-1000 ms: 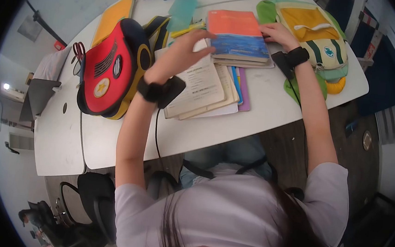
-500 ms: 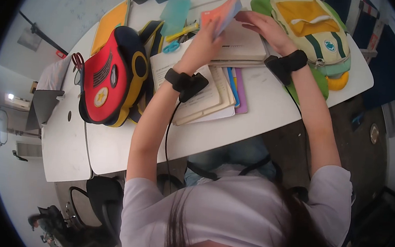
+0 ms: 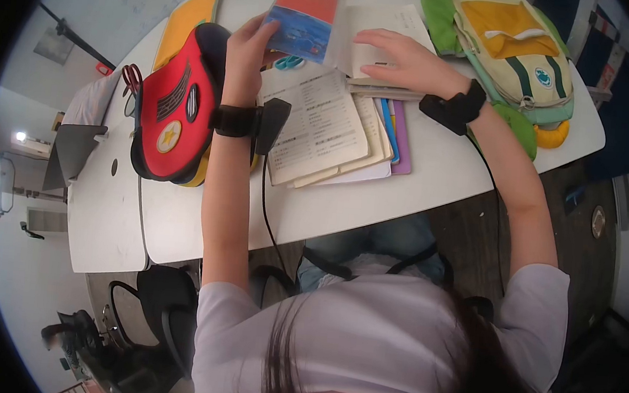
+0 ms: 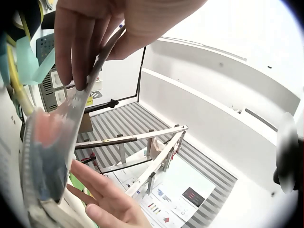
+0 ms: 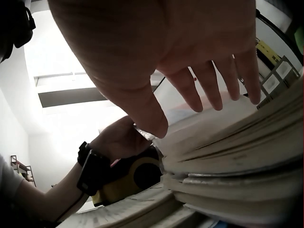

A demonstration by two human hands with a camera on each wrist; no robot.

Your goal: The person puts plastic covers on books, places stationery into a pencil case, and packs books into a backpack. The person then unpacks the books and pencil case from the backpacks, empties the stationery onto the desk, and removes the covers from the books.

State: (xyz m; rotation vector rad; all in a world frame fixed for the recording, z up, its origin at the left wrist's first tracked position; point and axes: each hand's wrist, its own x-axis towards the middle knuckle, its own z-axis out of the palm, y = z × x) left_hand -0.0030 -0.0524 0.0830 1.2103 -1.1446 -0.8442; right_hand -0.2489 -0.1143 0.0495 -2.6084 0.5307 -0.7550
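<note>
A book's red-and-blue cover [image 3: 304, 20], in a clear sleeve, stands swung over to the left in the head view. My left hand [image 3: 247, 52] pinches its outer edge, thumb on one face and fingers on the other, as the left wrist view shows. The book's pale first page [image 3: 391, 21] lies exposed. Over that page my right hand [image 3: 406, 62] is spread with straight fingers; the right wrist view shows its fingers [image 5: 209, 90] above the thick stack of pages [image 5: 237, 142]. Below lies a printed booklet [image 3: 320, 127] on other papers.
A red backpack [image 3: 177, 112] stands left, a cream-and-green backpack [image 3: 517, 65] right. Purple and blue folders [image 3: 402, 137] stick out under the papers. Blue-handled scissors [image 3: 289, 63] lie behind the booklet, and an orange folder [image 3: 188, 24] is at the back left.
My left hand has taken hold of the red-and-blue cover and swung it up and over to the left. My right hand has moved from the book's right side to above the page.
</note>
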